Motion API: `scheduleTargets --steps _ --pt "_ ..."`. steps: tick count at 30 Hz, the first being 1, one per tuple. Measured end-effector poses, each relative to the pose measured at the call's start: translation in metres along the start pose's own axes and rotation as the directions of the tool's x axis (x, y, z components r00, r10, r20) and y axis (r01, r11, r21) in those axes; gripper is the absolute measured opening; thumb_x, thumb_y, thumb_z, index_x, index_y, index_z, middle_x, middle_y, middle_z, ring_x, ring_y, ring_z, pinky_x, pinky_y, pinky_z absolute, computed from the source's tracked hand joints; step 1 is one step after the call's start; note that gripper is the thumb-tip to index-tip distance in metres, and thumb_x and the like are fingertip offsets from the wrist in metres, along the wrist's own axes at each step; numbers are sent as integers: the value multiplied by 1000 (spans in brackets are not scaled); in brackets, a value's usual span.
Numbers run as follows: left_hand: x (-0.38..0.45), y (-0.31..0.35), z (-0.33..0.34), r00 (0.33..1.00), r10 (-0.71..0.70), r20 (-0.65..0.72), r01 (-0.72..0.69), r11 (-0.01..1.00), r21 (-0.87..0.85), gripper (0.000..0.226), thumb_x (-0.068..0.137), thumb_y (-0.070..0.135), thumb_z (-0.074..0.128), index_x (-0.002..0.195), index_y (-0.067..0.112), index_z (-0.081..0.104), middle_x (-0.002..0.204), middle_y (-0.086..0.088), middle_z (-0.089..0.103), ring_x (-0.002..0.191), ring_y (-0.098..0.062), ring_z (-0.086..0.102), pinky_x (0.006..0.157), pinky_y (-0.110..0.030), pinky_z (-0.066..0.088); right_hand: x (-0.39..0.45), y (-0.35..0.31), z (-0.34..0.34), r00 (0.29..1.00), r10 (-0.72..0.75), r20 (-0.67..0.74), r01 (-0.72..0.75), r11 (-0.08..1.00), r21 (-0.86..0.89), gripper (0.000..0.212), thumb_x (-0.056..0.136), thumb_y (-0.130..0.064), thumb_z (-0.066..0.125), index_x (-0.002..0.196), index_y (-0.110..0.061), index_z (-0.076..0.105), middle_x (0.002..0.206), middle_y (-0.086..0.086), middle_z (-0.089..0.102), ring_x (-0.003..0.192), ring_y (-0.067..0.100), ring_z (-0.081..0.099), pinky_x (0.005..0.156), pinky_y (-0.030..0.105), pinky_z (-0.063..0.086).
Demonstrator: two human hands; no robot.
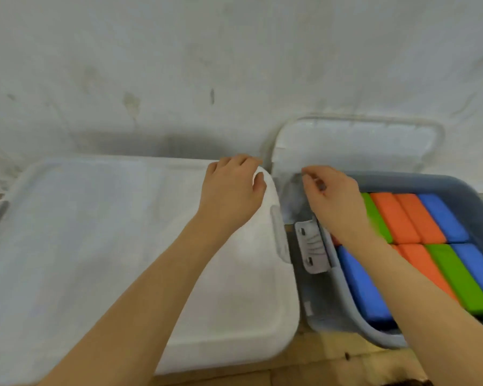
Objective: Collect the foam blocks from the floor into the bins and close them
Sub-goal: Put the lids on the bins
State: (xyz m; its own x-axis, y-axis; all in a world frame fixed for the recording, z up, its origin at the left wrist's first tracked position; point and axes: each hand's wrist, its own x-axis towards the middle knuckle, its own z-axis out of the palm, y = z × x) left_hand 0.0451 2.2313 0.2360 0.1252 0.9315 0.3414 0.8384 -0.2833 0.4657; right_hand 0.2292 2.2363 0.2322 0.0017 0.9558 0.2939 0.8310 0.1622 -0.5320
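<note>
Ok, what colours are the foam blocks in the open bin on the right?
Orange, green and blue foam blocks fill the open bin, seen in the head view.

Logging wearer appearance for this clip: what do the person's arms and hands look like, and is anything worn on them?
Both forearms are bare up to the frame edge, with no sleeves showing. The left hand and right hand wear no gloves; no rings, watch or bands are visible.
</note>
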Motion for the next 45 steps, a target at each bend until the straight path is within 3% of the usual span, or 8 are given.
scheduleTargets --steps 9,13,20,24,28,34,37,45 --pt "97 146 147 998 56 14 -58 990 127 49 86 32 39 127 10 56 138 -10 50 128 -30 43 104 -43 27 84 208 -98 996 -90 19 92 973 -213 42 94 -27 47 132 -11 52 130 11 55 118 32 49 98 45 38" --pt "140 160 196 997 -23 80 -1 960 280 56 97 39 38 148 20 23 157 -3 14 145 -23 8 113 -40 6 127 278 -100 989 -69 129 107 943 -316 60 95 -37 47 149 -23 24 157 4 20 142 26 19 112 44 14" --pt "201 168 252 1000 -18 16 11 925 379 65 97 45 34 151 21 6 159 -1 -2 145 -22 -5 115 -43 -3 188 341 -65 967 -240 88 255 886 -387 79 92 -49 45 151 -28 -3 159 -1 -11 145 27 -11 111 47 -17" --pt "214 162 274 999 -17 -31 28 917 398 65 97 46 35 151 19 10 159 -4 4 145 -26 -1 114 -46 -2 206 360 -47 916 -400 -35 349 837 -421 77 88 -52 44 151 -20 14 156 9 18 143 36 12 110 50 -13" --pt "216 164 281 961 118 -249 9 890 456 57 90 44 40 138 14 46 128 -19 51 119 -45 44 101 -58 29 220 354 -51 820 -499 -281 373 837 -400 49 88 -41 48 128 -13 53 116 16 53 108 42 48 112 56 5" --pt "211 178 263 910 261 -324 -104 897 429 33 92 33 46 103 15 71 92 -4 70 77 -29 64 82 -39 48 191 346 -48 720 -471 -509 355 881 -313 21 94 -32 53 96 -14 64 94 7 63 98 31 50 103 42 24" --pt "198 183 255 909 282 -307 -129 890 437 31 90 34 48 98 18 73 84 0 72 71 -27 66 74 -34 49 177 340 -59 735 -439 -516 342 898 -277 17 92 -31 55 93 -18 67 85 1 64 88 26 51 89 38 28" --pt "177 215 225 811 416 -411 -201 858 472 22 92 30 56 98 17 73 88 3 71 76 -23 65 76 -34 43 147 322 -96 697 -444 -563 331 896 -296 16 90 -21 60 104 -23 69 92 4 65 91 22 48 88 41 31"
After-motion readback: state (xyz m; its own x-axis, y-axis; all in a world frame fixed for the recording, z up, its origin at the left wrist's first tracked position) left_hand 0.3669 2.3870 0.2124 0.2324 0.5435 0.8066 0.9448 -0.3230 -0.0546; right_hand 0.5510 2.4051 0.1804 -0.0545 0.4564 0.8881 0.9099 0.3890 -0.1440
